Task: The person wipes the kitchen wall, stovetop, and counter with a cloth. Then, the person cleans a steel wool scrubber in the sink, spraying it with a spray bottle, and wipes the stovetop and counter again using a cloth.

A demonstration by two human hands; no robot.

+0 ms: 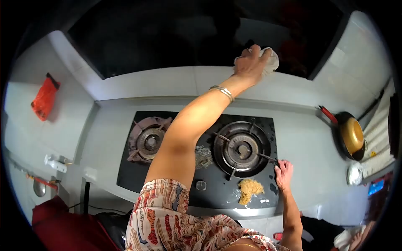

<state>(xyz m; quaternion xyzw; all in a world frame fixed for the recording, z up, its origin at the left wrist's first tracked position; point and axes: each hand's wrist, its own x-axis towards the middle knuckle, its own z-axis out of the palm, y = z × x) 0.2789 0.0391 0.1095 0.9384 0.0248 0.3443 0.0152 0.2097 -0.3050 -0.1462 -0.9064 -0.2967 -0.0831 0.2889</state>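
My left hand [248, 67], with silver bangles at its wrist, is wrapped over a crumpled white cloth [271, 59]. It presses the cloth to the lower edge of the dark glossy panel [167, 46] above the stove. Down at the right edge of the black gas stove [222, 190], my right hand [284, 171] rests with its fingers slightly apart and nothing in them. A yellowish, crumpled scrubbing pad [250, 190] lies on the stove front, near wet streaks. The right burner [243, 149] is beside my right hand. My left forearm partly covers the left burner [150, 141].
A pan with a red handle [328, 114] and a golden pan [352, 134] lean at the right wall. A red cloth [45, 99] hangs on the left wall. A ladle [39, 188] hangs lower left. Another person's hand [356, 241] shows at the bottom right.
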